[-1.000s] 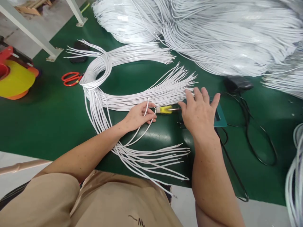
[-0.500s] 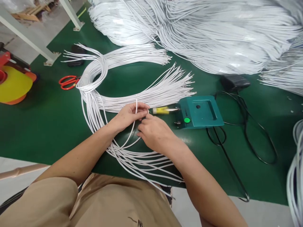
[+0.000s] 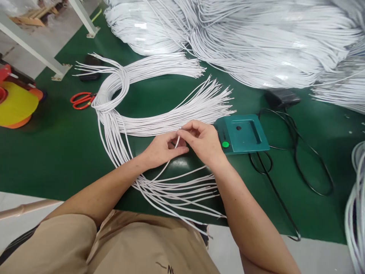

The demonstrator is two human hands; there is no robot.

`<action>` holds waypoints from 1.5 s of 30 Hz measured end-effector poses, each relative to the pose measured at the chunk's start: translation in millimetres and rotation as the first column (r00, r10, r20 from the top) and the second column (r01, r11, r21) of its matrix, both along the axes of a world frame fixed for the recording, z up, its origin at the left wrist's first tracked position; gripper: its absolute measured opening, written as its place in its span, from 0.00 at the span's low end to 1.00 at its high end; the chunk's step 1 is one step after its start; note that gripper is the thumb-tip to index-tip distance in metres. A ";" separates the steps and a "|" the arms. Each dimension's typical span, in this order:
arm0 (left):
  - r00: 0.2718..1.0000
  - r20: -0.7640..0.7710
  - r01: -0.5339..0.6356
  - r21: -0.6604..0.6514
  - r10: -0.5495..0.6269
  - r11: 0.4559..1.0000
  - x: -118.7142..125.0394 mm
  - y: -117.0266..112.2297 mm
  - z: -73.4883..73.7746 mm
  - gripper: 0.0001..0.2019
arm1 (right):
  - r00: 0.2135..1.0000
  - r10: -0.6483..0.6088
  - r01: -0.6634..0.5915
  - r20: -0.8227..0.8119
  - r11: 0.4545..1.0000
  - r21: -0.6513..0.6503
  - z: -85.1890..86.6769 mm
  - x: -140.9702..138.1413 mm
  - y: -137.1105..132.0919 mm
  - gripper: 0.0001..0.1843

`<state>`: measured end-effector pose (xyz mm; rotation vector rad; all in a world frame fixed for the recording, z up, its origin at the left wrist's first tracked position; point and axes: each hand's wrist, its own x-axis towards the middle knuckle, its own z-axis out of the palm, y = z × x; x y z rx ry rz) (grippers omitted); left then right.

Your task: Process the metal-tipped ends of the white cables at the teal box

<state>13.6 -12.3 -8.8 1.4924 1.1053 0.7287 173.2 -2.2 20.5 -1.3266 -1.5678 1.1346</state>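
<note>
My left hand (image 3: 164, 150) is curled around a single white cable (image 3: 161, 172), which passes between its thumb and fingers. At the upper end of that cable, my right hand (image 3: 203, 142) pinches with thumb and forefinger; the tip itself is too small to make out. The fingertips of both hands meet just in front of a bundle of white cables (image 3: 148, 125) with fanned-out ends. Right beside my right hand lies a teal device (image 3: 246, 133) with a green button. Loose white cables (image 3: 173, 190) spread below my wrists.
A large heap of white cables (image 3: 256, 42) covers the back of the green table (image 3: 57, 152). Red-handled scissors (image 3: 81, 100) lie at left, near a yellow reel (image 3: 18, 102). A black adapter (image 3: 282, 99) and its cord sit at right. Metal posts (image 3: 34, 45) stand at the far left.
My right hand has moved up and right, now covering the device's yellow-tipped front. The cable that stood up from my left hand now slants toward the right hand's pinch.
</note>
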 end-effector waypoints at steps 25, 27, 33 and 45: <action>0.932 0.337 -0.110 -0.091 0.135 0.990 -1.2 -1.0 7.1 0.31 | 0.811 -0.106 -0.201 -0.575 0.873 -0.444 -1.0 -7.5 0.7 0.20; 0.927 0.353 -0.110 -0.057 0.123 0.992 -2.9 0.1 4.6 0.30 | 0.778 -0.093 -0.247 -0.622 0.864 -0.438 -3.5 -6.3 1.8 0.21; 0.902 0.423 -0.131 0.071 0.089 0.989 -5.1 3.1 -3.0 0.25 | 0.721 -0.060 -0.314 -0.690 0.860 -0.403 -6.4 -3.3 3.1 0.17; 0.827 0.525 0.000 -0.357 0.201 0.934 -9.9 8.7 1.3 0.20 | 0.917 -0.090 -0.090 0.388 0.902 0.422 -4.9 -6.6 -5.1 0.12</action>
